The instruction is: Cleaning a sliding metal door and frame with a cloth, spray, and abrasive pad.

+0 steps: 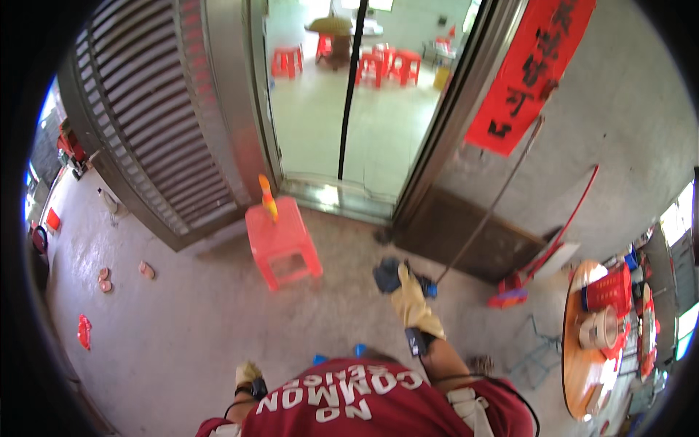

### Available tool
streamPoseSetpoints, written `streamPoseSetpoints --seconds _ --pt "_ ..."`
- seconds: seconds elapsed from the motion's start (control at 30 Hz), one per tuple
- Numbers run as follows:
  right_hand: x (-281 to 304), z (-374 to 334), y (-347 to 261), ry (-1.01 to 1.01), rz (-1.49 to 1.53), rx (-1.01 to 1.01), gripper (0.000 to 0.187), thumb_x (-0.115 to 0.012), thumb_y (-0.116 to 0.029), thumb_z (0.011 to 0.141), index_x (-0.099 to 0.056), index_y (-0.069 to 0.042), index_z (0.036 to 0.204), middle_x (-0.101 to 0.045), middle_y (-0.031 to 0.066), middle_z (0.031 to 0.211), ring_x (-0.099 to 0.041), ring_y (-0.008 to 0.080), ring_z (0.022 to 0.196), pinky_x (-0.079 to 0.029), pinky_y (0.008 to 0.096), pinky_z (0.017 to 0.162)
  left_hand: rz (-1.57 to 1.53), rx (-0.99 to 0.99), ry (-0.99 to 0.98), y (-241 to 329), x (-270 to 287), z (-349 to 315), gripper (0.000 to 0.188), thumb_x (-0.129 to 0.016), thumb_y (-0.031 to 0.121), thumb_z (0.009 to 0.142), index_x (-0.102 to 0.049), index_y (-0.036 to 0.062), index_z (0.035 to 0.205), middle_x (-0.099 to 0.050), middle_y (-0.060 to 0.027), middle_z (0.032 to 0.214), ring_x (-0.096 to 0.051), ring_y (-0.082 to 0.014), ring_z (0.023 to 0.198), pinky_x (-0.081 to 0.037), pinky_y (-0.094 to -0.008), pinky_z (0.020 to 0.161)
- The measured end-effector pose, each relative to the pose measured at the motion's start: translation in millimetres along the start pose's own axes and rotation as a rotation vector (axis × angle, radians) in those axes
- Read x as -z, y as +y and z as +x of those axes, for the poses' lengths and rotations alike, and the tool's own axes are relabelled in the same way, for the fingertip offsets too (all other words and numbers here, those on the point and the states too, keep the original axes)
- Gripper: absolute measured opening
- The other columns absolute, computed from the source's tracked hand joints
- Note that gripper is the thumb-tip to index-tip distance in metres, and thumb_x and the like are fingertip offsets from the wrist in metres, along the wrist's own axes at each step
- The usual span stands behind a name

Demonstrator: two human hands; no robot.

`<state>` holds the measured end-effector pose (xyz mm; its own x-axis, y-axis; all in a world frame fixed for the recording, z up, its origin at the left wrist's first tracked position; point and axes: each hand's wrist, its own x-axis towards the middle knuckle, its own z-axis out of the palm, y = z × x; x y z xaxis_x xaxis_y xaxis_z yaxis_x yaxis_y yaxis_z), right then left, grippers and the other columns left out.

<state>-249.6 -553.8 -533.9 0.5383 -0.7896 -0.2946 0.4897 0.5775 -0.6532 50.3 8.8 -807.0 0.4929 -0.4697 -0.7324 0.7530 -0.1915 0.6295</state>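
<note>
My right hand (pixel 412 302), in a pale yellow work glove, reaches forward over the concrete floor. It is closed on a black-and-blue object (pixel 389 276) whose kind I cannot make out; a bright blue part shows on the far side of the glove. My left hand (pixel 248 373), gloved as well, hangs low beside my body, and its fingers are too small and blurred to read. Ahead and to the left stands a red plastic stool (pixel 280 226) with an upright yellow-and-orange bottle (pixel 269 199) on it.
A glass door (pixel 313 131) stands ahead, beside a slatted metal door (pixel 156 109). A long stick (pixel 486 215) and a red-handled dustpan (pixel 508 297) lean by the right wall. A round wooden table (pixel 579 349) holds containers. Slippers (pixel 147 270) lie on the left floor.
</note>
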Motion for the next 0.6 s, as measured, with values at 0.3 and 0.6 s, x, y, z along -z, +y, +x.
streamPoseSetpoints --seconds 0.3,0.6 --pt "-23.0 0.6 -32.2 -0.064 0.228 0.085 0.049 -0.052 -0.031 0.107 -0.051 0.005 0.141 -0.059 0.0200 0.139 -0.058 0.0359 0.129 -0.044 0.0494 0.115 0.039 0.051 0.040 76.3 -80.8 -26.1 0.045 -0.041 0.044 0.107 -0.039 0.0151 0.073 -0.027 0.0024 0.060 -0.030 -0.0142 0.047 -0.026 -0.0313 0.044" --pt "-4.9 -9.1 -78.2 -0.080 0.354 0.127 0.062 -0.046 -0.044 0.108 -0.049 0.007 0.144 -0.053 0.0207 0.147 -0.053 0.0367 0.136 -0.039 0.0481 0.120 0.150 0.104 0.038 142.4 -155.8 5.8 0.042 -0.040 0.040 0.108 -0.040 0.0168 0.073 -0.026 0.0043 0.060 -0.028 -0.0135 0.047 -0.024 -0.0314 0.045"
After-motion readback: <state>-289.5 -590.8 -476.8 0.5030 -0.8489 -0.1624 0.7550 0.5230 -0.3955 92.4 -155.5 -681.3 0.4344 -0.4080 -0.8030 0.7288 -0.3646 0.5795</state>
